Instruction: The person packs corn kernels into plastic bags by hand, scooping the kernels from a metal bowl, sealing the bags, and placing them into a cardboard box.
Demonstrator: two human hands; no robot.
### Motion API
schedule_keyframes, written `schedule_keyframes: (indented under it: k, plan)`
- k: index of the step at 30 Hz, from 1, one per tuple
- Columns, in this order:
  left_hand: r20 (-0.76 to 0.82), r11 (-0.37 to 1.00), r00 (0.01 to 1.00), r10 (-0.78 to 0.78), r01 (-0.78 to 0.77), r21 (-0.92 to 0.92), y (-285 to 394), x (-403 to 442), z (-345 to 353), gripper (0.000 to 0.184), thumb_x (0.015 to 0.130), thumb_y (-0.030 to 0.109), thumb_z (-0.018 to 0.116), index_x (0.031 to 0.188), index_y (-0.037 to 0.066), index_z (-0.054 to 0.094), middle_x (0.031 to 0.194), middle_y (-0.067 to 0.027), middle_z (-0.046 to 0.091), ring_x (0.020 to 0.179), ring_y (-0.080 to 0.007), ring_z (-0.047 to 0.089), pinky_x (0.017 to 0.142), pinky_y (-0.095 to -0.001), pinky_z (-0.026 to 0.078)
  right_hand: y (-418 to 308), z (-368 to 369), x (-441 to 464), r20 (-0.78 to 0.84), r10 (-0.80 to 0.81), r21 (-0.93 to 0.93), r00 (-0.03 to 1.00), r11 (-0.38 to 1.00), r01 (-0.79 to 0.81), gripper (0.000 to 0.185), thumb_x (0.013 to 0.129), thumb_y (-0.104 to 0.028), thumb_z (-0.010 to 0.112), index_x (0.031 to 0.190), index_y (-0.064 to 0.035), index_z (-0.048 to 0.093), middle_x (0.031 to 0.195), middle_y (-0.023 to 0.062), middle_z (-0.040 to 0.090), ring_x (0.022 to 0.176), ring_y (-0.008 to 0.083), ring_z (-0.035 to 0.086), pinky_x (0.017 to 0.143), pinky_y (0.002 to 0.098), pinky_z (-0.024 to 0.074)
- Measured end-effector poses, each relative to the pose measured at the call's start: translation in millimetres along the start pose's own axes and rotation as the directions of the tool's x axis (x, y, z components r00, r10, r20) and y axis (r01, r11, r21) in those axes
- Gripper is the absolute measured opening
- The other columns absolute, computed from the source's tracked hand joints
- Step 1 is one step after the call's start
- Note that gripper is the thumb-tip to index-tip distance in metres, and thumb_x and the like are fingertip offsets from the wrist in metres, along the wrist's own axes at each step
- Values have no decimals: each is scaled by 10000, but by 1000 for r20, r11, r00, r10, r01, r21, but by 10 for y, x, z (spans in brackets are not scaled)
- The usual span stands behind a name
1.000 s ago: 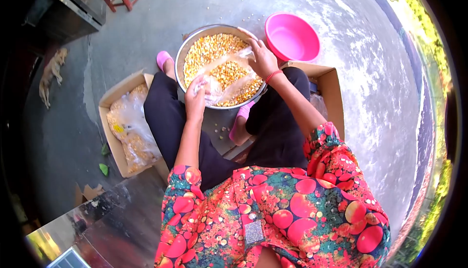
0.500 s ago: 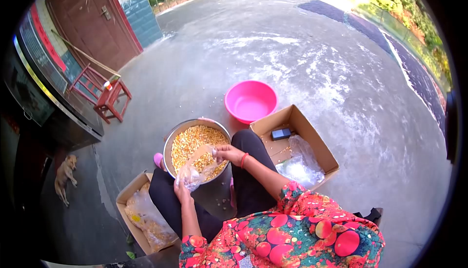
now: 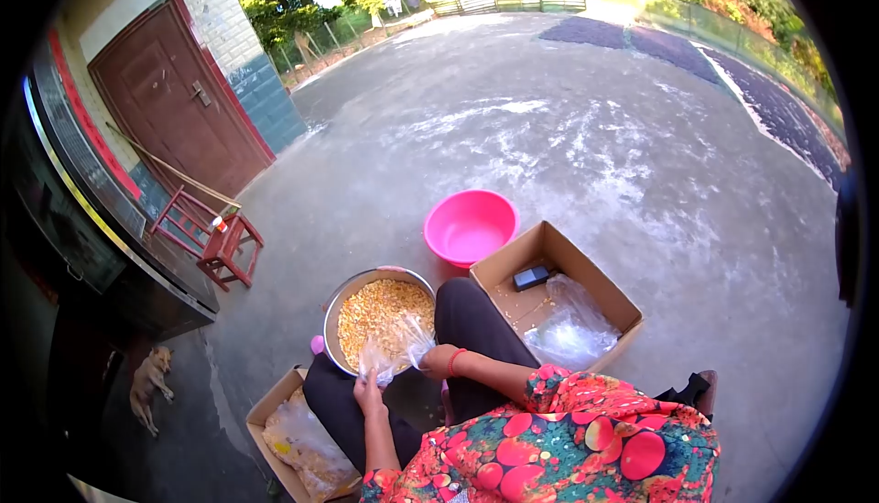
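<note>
A clear plastic bag (image 3: 377,357) is stretched between my two hands, just above the near rim of a round metal basin. My left hand (image 3: 370,395) grips the bag's left side. On the right, my right hand (image 3: 440,362), with a red band at the wrist, pinches the bag's other edge. Yellow corn kernels (image 3: 380,311) fill much of the metal basin (image 3: 330,320), which sits between my knees. Whether any kernels are inside the bag, I cannot tell.
A pink basin (image 3: 472,226) stands ahead. At right, a cardboard box (image 3: 612,306) holds a dark device (image 3: 530,278) and clear plastic bags (image 3: 574,324). Another box (image 3: 263,409) at left contains a filled bag (image 3: 307,443). A dog (image 3: 149,389) lies near the red chair (image 3: 229,245).
My right hand has moved from over the corn to the basin's near edge, drawing the bag wide between both hands. The view has tilted up, so everything sits lower.
</note>
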State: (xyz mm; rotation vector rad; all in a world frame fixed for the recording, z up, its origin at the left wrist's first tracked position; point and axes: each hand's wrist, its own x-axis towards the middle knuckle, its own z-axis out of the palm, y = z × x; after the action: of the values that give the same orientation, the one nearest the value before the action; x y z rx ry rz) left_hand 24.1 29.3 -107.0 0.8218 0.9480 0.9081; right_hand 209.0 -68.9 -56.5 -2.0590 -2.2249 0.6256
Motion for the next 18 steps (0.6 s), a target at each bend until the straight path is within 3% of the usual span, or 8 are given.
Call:
schedule_keyframes:
  k: [2, 3, 7, 9, 12, 15, 16, 18]
  plan:
    - [54, 972, 972, 228, -225, -65, -30, 30, -1, 114, 845, 99, 543, 924, 19, 558, 819, -34, 576, 690, -119, 568, 584, -243, 474, 22, 68, 39, 13, 45, -1, 999, 999, -45, 258, 785, -285, 484, 890, -99, 629, 841, 134, 626, 807, 320, 596, 721, 411, 470]
    - [64, 967, 969, 238, -230, -109, 22, -4, -1, 87, 858, 88, 522, 897, 22, 562, 837, -44, 584, 705, -122, 564, 646, -243, 469, 30, 57, 34, 13, 44, -1, 999, 999, -44, 258, 785, -285, 484, 890, -99, 629, 841, 134, 626, 807, 320, 596, 721, 411, 470]
    - [9, 936, 958, 286, -277, -217, 321, -302, 176, 94, 864, 134, 521, 854, 47, 556, 758, -35, 574, 641, -127, 562, 646, -279, 484, 77, 40, 20, 62, 76, 32, 995, 996, -78, 287, 786, -300, 473, 922, -93, 619, 880, 140, 620, 850, 307, 590, 746, 407, 466]
    - [158, 922, 962, 221, -153, -356, 413, -410, 198, 123, 881, 128, 491, 876, 30, 566, 656, -31, 546, 603, -122, 525, 621, -266, 459, 99, 57, 11, 16, 74, 57, 997, 996, -74, 295, 792, -303, 459, 924, -89, 614, 879, 149, 618, 842, 313, 589, 753, 412, 462]
    - [278, 985, 955, 103, -59, -160, 390, -396, 208, 237, 913, 215, 432, 930, 15, 557, 536, -19, 476, 480, -117, 465, 543, -263, 448, 81, 31, 19, 31, 99, 64, 995, 993, -101, 303, 801, -311, 446, 907, -81, 612, 872, 154, 617, 836, 321, 589, 752, 415, 461]
    - [323, 992, 942, -96, 63, 112, 260, -345, 259, 363, 929, 307, 369, 1115, 18, 487, 607, -73, 558, 433, -118, 480, 447, -228, 428, 121, 70, 43, -16, 83, 98, 996, 992, -81, 336, 821, -344, 424, 881, -72, 613, 851, 168, 618, 806, 333, 592, 741, 422, 461]
    - [301, 983, 938, -171, 141, 117, 220, -331, 305, 404, 930, 333, 350, 1167, 24, 457, 647, -110, 594, 415, -118, 485, 432, -214, 421, 126, 37, 34, -33, 94, 121, 995, 989, -90, 348, 827, -355, 418, 875, -71, 614, 843, 174, 619, 796, 337, 593, 736, 424, 461]
    - [351, 967, 911, -215, 150, 204, 187, -324, 347, 451, 928, 340, 341, 1244, 22, 396, 779, -135, 609, 517, -143, 552, 462, -229, 458, 92, -7, 7, -48, 100, 144, 994, 985, -92, 365, 834, -370, 412, 869, -68, 614, 832, 186, 618, 779, 344, 593, 731, 430, 460]
